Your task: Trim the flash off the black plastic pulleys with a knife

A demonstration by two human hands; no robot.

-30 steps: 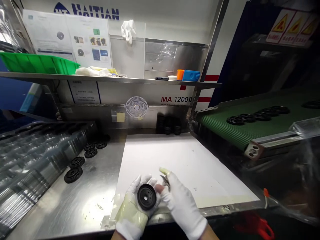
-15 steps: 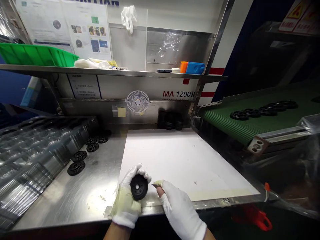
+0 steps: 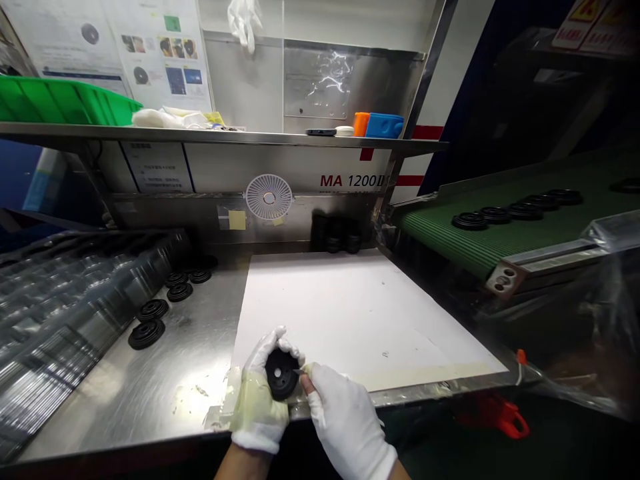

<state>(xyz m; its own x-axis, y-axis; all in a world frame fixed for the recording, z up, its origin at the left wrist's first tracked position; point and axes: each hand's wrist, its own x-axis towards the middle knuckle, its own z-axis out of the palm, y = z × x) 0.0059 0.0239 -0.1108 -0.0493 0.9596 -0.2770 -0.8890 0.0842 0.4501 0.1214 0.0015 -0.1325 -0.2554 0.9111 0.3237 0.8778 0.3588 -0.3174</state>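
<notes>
In a white glove with a yellowish coating, my left hand (image 3: 260, 400) is closed around a round black plastic wheel (image 3: 282, 383), its face tilted toward me. My right hand (image 3: 343, 417), gloved in white with a bare thumb tip, pinches a small pointed blade (image 3: 299, 371). The blade's tip lies over the wheel's right side; whether it touches, I cannot tell. Most of the blade is hidden by the fingers. Both hands are above the front edge of the bench, by a white sheet (image 3: 320, 300).
Several black wheels (image 3: 147, 333) lie on the steel bench beside stacked clear plastic trays (image 3: 65, 360). More black wheels (image 3: 470, 221) sit on a green conveyor belt (image 3: 445, 247) at right. A small fan (image 3: 269, 197) is below the shelf (image 3: 280, 138), which bears a green bin (image 3: 65, 103).
My right hand has moved left, bringing the blade from beside the wheel to over its right side. The whole scene has shifted slightly left and up as the camera turned.
</notes>
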